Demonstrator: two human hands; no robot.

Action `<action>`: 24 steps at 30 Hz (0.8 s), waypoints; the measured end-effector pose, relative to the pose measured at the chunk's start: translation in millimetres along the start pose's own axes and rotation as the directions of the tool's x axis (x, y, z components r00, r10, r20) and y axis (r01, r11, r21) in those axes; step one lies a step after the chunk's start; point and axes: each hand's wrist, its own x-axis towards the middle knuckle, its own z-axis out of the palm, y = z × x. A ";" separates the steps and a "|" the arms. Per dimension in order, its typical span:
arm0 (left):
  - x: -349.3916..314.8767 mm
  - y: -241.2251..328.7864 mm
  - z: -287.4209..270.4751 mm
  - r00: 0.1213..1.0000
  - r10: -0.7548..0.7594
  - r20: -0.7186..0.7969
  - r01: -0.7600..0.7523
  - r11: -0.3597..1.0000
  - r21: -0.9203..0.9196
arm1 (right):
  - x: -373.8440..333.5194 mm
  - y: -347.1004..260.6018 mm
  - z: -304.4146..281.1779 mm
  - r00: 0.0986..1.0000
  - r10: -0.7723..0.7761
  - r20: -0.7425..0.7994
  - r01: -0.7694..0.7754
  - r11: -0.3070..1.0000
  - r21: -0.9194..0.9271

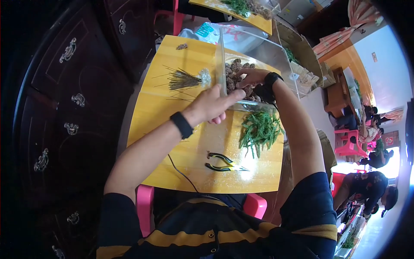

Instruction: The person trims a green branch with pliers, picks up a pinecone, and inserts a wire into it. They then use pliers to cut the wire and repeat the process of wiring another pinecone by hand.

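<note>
**Head view: two hands at a clear box of pine cones**

Head camera looks down on one yellow table [202, 168]. On it stands one clear plastic box [222, 60] with a heap of small brown pine cones [236, 75] inside; they are too many and too small to count. One single pine cone [182, 46] lies alone near the far edge of the table. Left of the box lies one bundle of thin dark wires [183, 80], with some loose wires spread around it. Near the front of the box lies one pile of green sprigs [259, 129]. One pair of pliers [222, 162] with dark and yellow handles lies closer to the person, its handles spread apart.

The left hand [211, 105] comes from the lower left with the forearm stretched across the table. Its fingers are extended and close together, and they touch the near wall of the box; it holds nothing that I can see. The right hand [252, 77] reaches from the right side, the wrist bent, and it is inside the box on top of the cones. Its fingers are curled down among them, but I cannot tell whether they grip one. Each wrist carries one black band.
</note>
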 end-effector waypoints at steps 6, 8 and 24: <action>20.2 -18.7 23.5 0.979 -0.166 0.120 0.204 0.834 -0.513 | -9.7 -12.7 7.6 0.987 -0.029 0.156 0.003 0.986 0.165; 22.5 -17.9 31.9 0.981 -0.160 0.107 0.192 0.790 -0.582 | -7.5 -8.9 8.1 0.983 -0.029 0.179 0.003 0.990 0.143; 28.9 -14.1 28.9 0.986 -0.125 0.109 0.165 0.687 -0.708 | -23.1 16.9 -8.2 0.981 -0.187 -0.055 0.189 0.981 0.044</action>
